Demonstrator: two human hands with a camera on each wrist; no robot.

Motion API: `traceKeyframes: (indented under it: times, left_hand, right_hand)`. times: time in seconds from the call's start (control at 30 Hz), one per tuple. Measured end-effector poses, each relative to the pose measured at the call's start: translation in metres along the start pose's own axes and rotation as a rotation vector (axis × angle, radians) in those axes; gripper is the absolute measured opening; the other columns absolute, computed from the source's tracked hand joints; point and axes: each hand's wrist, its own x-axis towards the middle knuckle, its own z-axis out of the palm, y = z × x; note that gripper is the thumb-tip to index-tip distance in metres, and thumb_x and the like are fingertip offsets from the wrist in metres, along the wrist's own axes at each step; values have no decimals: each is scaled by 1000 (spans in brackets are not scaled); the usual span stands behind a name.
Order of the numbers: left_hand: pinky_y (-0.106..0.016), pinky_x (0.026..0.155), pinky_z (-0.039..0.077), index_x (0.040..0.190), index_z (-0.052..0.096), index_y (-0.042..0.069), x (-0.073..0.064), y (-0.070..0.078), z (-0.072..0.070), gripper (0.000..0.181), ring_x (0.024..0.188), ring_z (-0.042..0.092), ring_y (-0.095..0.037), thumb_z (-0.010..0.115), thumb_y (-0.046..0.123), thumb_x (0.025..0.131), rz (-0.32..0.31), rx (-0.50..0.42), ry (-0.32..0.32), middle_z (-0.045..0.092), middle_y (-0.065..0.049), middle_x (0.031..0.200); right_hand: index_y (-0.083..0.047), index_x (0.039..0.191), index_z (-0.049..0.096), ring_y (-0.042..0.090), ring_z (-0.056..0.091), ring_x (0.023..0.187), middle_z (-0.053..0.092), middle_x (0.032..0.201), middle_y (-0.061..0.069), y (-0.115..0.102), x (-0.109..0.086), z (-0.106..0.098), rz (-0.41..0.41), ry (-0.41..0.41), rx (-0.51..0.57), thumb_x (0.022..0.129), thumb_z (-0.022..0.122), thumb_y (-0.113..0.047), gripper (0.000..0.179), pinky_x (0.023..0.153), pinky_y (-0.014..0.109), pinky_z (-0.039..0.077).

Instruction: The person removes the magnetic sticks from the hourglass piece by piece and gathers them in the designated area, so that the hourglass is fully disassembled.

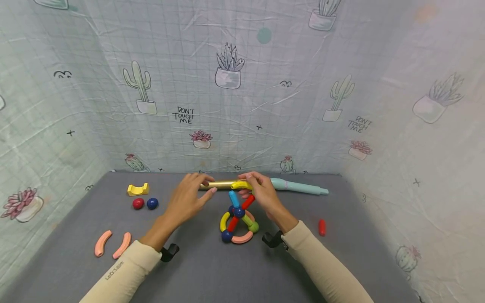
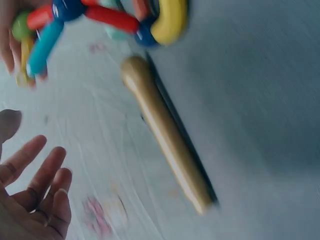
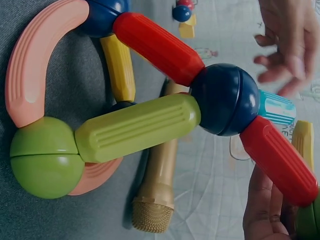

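A magnetic stick-and-ball structure [image 1: 238, 212] stands on the table, with a ring base of curved sticks and several straight sticks meeting at a dark blue ball [image 3: 225, 100]. From that ball a light blue stick [image 1: 234, 198] and a red stick [image 3: 279, 161] point upward. A green ball [image 3: 311, 220] sits at the red stick's outer end. My right hand [image 1: 265, 194] pinches a yellow curved stick [image 1: 241, 185] at that end; the fingers partly hide the joint. To the left of the structure my left hand [image 1: 189, 194] is spread, holding nothing.
A gold microphone [image 3: 159, 182] lies behind the structure, and a pale teal rod-like object [image 1: 299, 187] extends right. At left are a yellow block [image 1: 138, 190], red ball [image 1: 138, 203], blue ball [image 1: 153, 203] and two pink curved sticks [image 1: 102, 243]. A red stick [image 1: 322, 227] lies right.
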Motion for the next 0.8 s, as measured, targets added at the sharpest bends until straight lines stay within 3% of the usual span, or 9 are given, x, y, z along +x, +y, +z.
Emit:
traceKeyframes:
  times: [0.17, 0.3, 0.6, 0.8]
  left_hand:
    - [-41, 88, 53, 128, 70, 17, 12, 25, 22, 34, 102, 62, -24, 73, 37, 102, 55, -97, -10, 72, -3, 111]
    - [-39, 87, 53, 125, 72, 18, 17, 37, 34, 31, 100, 62, -22, 78, 31, 99, 85, -148, 20, 73, -2, 112]
    - [-36, 81, 53, 117, 75, 18, 19, 42, 44, 20, 94, 63, -25, 79, 21, 98, 101, -184, 105, 73, -1, 105]
    - [-36, 81, 53, 117, 75, 18, 18, 43, 45, 19, 95, 64, -28, 76, 21, 99, 94, -193, 124, 71, -2, 105]
  right_hand:
    - [-13, 136, 67, 33, 76, 97, 74, 126, 15, 0, 0, -1, -32, -5, 10, 117, 37, -37, 43, 93, 54, 61]
    - [-9, 142, 63, 36, 76, 100, 74, 125, 20, 1, 1, -1, -62, -35, 11, 118, 32, -37, 48, 91, 49, 63]
    - [-4, 145, 59, 43, 74, 105, 72, 130, 24, 2, 1, -5, -90, -70, 20, 118, 31, -39, 53, 91, 44, 63]
    - [-8, 144, 58, 32, 73, 104, 67, 134, 22, 11, -14, -15, -103, -50, -42, 114, 52, -28, 37, 97, 51, 60]
